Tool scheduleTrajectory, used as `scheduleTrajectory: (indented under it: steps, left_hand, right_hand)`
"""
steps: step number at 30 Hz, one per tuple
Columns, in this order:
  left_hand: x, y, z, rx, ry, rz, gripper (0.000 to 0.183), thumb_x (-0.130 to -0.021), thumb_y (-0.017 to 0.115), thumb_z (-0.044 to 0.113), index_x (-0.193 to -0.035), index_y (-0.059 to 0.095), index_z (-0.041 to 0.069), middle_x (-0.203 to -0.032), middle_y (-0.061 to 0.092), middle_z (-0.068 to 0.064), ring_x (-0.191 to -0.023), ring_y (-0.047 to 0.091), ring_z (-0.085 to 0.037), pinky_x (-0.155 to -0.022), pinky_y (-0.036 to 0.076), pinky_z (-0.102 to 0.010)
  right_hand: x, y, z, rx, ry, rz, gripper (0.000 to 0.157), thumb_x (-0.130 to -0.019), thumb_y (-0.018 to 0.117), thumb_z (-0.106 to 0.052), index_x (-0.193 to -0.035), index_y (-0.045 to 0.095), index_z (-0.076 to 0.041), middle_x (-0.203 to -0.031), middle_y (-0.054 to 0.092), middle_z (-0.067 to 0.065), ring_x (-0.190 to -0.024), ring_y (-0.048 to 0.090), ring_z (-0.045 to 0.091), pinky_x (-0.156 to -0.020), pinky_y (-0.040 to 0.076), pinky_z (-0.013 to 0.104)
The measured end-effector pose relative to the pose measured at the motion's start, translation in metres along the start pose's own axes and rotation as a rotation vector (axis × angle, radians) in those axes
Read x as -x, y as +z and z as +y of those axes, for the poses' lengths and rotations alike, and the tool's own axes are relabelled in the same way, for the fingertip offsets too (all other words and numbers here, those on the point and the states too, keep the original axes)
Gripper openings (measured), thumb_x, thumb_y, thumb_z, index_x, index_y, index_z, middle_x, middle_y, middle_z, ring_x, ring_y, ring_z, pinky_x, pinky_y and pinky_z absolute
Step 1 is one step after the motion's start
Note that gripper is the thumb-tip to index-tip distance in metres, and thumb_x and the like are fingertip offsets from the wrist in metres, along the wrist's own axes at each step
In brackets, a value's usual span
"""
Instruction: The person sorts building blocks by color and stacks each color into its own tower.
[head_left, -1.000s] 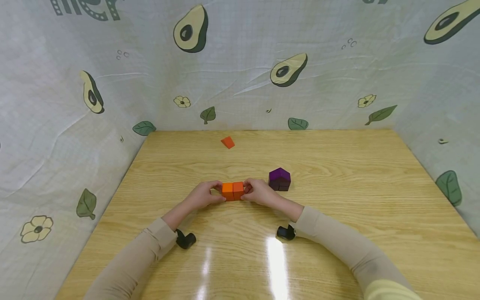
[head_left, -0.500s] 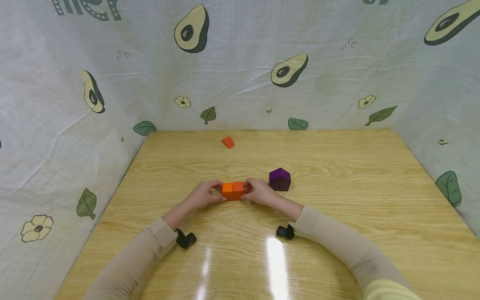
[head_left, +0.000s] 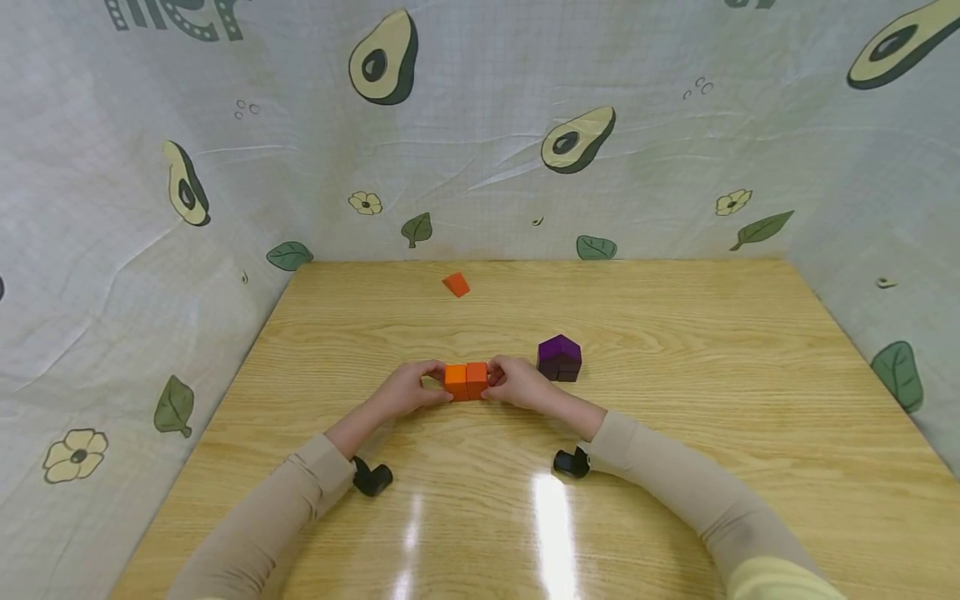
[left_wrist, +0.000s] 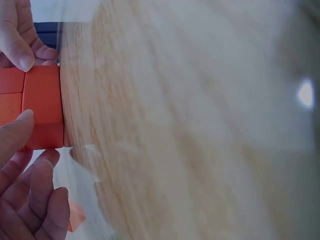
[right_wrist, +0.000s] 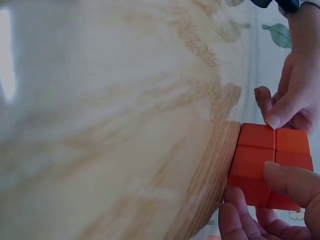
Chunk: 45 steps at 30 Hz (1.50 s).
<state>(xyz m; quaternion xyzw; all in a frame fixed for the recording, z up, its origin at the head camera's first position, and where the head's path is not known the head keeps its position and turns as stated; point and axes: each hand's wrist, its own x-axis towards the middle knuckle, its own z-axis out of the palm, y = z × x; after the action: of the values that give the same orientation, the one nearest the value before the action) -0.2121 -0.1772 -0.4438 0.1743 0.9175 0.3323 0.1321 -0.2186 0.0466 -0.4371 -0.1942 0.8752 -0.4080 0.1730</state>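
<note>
Orange toy blocks [head_left: 467, 382] stand together on the table, fitted side by side and stacked in layers. My left hand [head_left: 405, 390] pinches them from the left, thumb on the near face [left_wrist: 42, 92]. From the right side, my right hand [head_left: 521, 385] grips the same blocks, its thumb across the near face [right_wrist: 255, 162]. The fingers behind the blocks are partly hidden. Just beyond the right hand sits a dark purple block house [head_left: 559, 360] with a peaked roof. Farther back lies a loose orange-red triangular block [head_left: 456, 284].
A light wooden table [head_left: 675, 400] carries everything, with bright glare near the front. Cloth printed with avocados [head_left: 480, 167] surrounds its back and sides. Each wrist wears a small black camera, one at the left [head_left: 372, 481] and one at the right [head_left: 572, 464].
</note>
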Motion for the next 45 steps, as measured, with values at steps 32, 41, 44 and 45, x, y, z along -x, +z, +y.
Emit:
scheduleTrajectory:
  steps: [32, 41, 44, 45]
  left_hand:
    - [-0.004, -0.02, -0.001, -0.066, -0.008, -0.05, 0.048, -0.08, 0.071, 0.022, -0.123, 0.054, 0.008, -0.112, 0.062, -0.007, -0.109, 0.054, -0.026, -0.093, 0.041, -0.042]
    - [-0.052, -0.066, -0.004, -0.14, 0.001, 0.073, 0.049, -0.087, 0.062, 0.008, -0.132, 0.045, 0.001, -0.122, 0.055, -0.02, -0.106, 0.054, -0.037, -0.087, 0.044, -0.046]
    - [-0.077, -0.076, -0.007, -0.192, 0.008, 0.109, 0.05, -0.087, 0.06, 0.008, -0.134, 0.043, 0.001, -0.13, 0.049, -0.021, -0.113, 0.05, -0.038, -0.093, 0.041, -0.047]
    - [-0.085, -0.078, -0.007, -0.215, 0.01, 0.121, 0.05, -0.088, 0.06, 0.008, -0.134, 0.043, 0.001, -0.133, 0.047, -0.02, -0.115, 0.048, -0.037, -0.096, 0.039, -0.047]
  right_hand:
    - [0.005, -0.001, 0.001, 0.039, -0.014, -0.002, 0.043, -0.077, 0.073, -0.01, -0.113, 0.054, 0.005, -0.092, 0.062, 0.01, -0.083, 0.061, 0.019, -0.075, 0.05, 0.028]
    - [0.006, -0.002, 0.001, 0.038, -0.004, -0.02, 0.046, -0.077, 0.073, -0.01, -0.115, 0.053, 0.006, -0.093, 0.062, 0.011, -0.083, 0.061, 0.019, -0.076, 0.05, 0.029]
    - [0.007, -0.002, 0.002, 0.038, -0.006, -0.023, 0.047, -0.077, 0.073, -0.01, -0.116, 0.052, 0.006, -0.093, 0.062, 0.011, -0.082, 0.061, 0.018, -0.074, 0.05, 0.028]
    - [0.008, -0.002, 0.002, 0.036, 0.0, -0.021, 0.048, -0.077, 0.073, -0.01, -0.117, 0.052, 0.006, -0.093, 0.062, 0.01, -0.082, 0.061, 0.018, -0.074, 0.05, 0.028]
